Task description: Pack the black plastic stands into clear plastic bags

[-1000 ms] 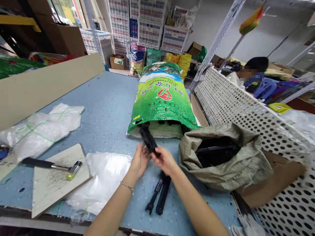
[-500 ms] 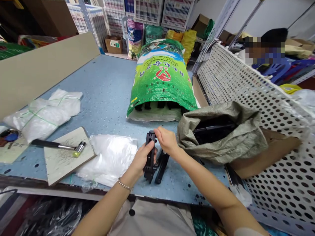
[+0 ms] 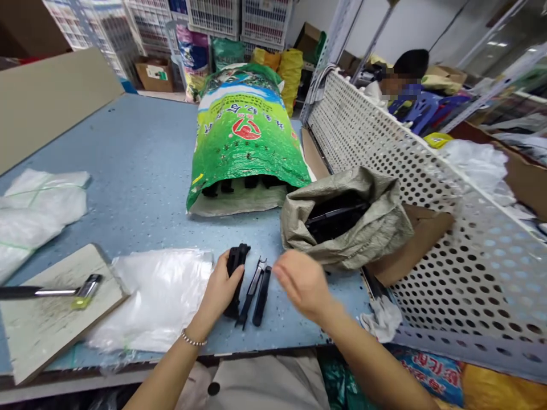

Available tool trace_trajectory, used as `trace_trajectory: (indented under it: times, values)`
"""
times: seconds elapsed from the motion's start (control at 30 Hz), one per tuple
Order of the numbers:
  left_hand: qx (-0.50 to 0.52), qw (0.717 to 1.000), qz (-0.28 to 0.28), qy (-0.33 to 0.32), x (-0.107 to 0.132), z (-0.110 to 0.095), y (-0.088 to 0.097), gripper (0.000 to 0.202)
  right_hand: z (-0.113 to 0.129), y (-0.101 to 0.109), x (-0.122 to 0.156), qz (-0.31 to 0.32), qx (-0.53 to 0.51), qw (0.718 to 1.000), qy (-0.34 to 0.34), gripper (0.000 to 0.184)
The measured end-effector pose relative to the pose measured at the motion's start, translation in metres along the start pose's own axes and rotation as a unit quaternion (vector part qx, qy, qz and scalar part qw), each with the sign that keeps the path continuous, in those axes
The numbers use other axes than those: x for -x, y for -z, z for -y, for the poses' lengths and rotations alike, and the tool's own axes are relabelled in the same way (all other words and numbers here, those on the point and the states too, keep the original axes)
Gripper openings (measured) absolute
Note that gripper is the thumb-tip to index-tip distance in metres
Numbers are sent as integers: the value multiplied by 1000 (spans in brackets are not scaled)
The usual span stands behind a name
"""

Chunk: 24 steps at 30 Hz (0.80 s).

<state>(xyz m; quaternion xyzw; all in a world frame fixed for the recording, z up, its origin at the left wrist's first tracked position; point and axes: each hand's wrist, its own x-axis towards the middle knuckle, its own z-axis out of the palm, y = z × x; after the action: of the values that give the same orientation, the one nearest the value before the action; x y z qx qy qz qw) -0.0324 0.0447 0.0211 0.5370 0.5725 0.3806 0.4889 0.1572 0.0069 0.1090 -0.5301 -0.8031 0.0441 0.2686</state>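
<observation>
My left hand (image 3: 223,286) is wrapped round a long black plastic part (image 3: 236,280), held just over the front of the blue table. Right of it lie two slim pieces side by side: a black one with a metallic strip and a forked end (image 3: 252,291), and a plain black bar (image 3: 262,296). My right hand (image 3: 302,283) is raised right of these pieces, fingers curled together and slightly blurred; whether something is in them is hidden. Just beyond it stands an open grey-green sack (image 3: 294,225) with black parts (image 3: 339,216) inside.
A green printed sack (image 3: 252,154) with black parts in its mouth lies farther back. To the left are clear plastic bags (image 3: 162,290), a hammer (image 3: 55,292) on a board (image 3: 55,336), and a tied plastic bundle (image 3: 47,199). A perforated white panel (image 3: 410,188) borders the right; a person (image 3: 404,74) sits beyond.
My right hand has left the black part and moved right. My left hand still holds the part, now lower and tilted. The two slim pieces show fully. The camera view has turned right.
</observation>
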Motion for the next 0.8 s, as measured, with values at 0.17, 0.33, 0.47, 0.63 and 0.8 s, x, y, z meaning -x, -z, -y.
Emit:
trace_trajectory:
  times: [0.17, 0.33, 0.47, 0.63, 0.8]
  values:
    - [-123, 977, 11, -171, -22, -18, -25, 53, -66, 72, 9, -181, 250, 926, -218, 52]
    - [120, 984, 100, -88, -77, -93, -99, 54, -116, 101, 41, -145, 227, 894, -358, 63]
    - [244, 954, 165, -49, -114, -184, -155, 16, -145, 142, 18, -259, 128, 895, -341, 51]
    - [439, 851, 241, -157, -114, -269, -193, 21, -203, 220, -51, -486, 130, 835, -225, 55]
    - [338, 921, 157, -116, -85, -210, -216, 16, -263, 231, -72, -478, 146, 835, -230, 54]
